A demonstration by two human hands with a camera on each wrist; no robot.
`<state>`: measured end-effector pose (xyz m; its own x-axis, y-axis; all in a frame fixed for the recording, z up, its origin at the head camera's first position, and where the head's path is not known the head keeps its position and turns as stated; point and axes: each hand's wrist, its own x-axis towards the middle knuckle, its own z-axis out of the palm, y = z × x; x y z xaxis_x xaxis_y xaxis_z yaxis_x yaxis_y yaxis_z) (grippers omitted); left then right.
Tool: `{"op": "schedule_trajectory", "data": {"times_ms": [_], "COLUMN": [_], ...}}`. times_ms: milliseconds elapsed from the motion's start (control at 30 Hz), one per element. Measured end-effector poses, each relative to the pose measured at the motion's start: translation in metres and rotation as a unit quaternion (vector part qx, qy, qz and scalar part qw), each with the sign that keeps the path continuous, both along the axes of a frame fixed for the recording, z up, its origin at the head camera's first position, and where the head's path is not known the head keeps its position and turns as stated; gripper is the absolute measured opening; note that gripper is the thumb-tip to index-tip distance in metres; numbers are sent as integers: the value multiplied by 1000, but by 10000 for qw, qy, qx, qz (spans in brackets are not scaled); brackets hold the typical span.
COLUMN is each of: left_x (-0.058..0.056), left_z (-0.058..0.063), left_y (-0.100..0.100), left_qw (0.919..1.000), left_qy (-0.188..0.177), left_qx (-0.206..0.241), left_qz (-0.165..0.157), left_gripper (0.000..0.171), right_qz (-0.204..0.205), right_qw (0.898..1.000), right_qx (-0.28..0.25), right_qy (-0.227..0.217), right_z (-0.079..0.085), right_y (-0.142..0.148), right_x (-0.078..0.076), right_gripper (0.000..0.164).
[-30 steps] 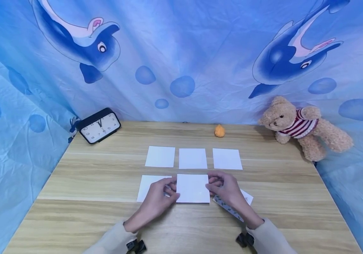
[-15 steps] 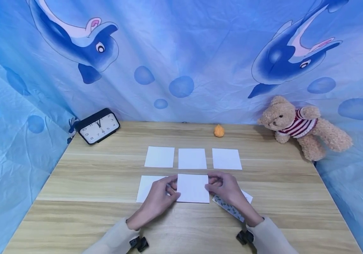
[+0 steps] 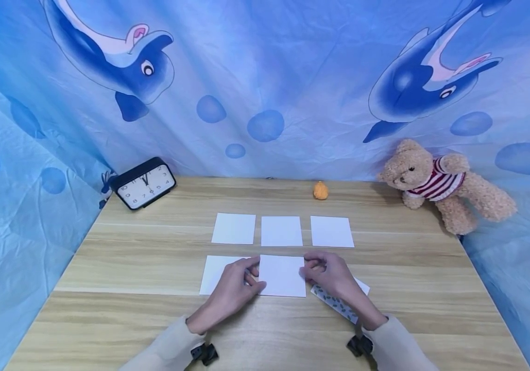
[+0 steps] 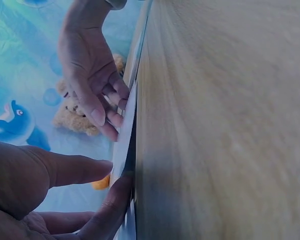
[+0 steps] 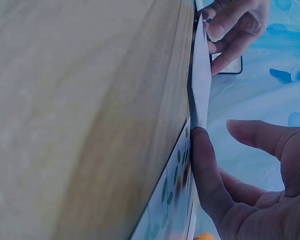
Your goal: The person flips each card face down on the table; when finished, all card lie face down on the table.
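Note:
A white square card [image 3: 282,276] lies between my two hands, its near part raised a little from the table in the right wrist view. My left hand [image 3: 232,288] pinches its left edge, thumb on top and index finger underneath. At the right edge, my right hand [image 3: 331,275] has its index fingertip against the card [image 5: 201,85], while the thumb [image 5: 245,131] stands apart from it. Below the right wrist lies a leaf-patterned card [image 3: 336,304], partly hidden by the hand. The left hand partly covers another white card [image 3: 214,273].
Behind the hands, a row of white cards [image 3: 281,231] lies on the wooden table [image 3: 107,319]. A small orange object [image 3: 320,190] sits at the back, with a clock [image 3: 145,184] at back left and a teddy bear [image 3: 441,185] at back right.
My left hand has edged slightly to the right along with the card's left side. The right hand stays almost where it was.

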<state>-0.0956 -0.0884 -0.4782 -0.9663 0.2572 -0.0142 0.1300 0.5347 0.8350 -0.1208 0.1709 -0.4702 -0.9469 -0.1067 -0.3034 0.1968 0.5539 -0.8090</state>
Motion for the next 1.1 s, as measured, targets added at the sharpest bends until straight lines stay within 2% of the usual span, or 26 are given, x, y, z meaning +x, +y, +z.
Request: {"op": "schedule_trajectory", "data": {"times_ms": [200,300,467,600,733,833,1100], "left_x": [1,2,4,5,5,6,7], "left_z": [3,5,9,11,11,8,8], "left_y": [2,3,5,8,14,20,35], "left_qw": [9999,9998,9995,9991,9981,9962,9919], "left_qy": [44,127,324,339,208,154,-136], "left_qx": [-114,-152,-35,222,529,729,945], "left_qz": [50,62,37,-92,-252,-443,-837], "left_gripper": [56,55,52,51,49,44,40], "right_qz": [-13,58,65,-28,34,48,-266], "right_qw": [9999,10000,10000,9987,9966,9963,9940], "right_qx": [-160,-73,-36,-469,-807,-849,-1049], "right_qy": [-34,25,28,-185,-178,-146,-145], "right_z": [3,3,4,9,14,17,18], "right_y": [3,7,15,23,33,42,66], "right_x": [2,4,8,13,19,23,39], "right_gripper": [37,39,42,44,47,51,55]}}
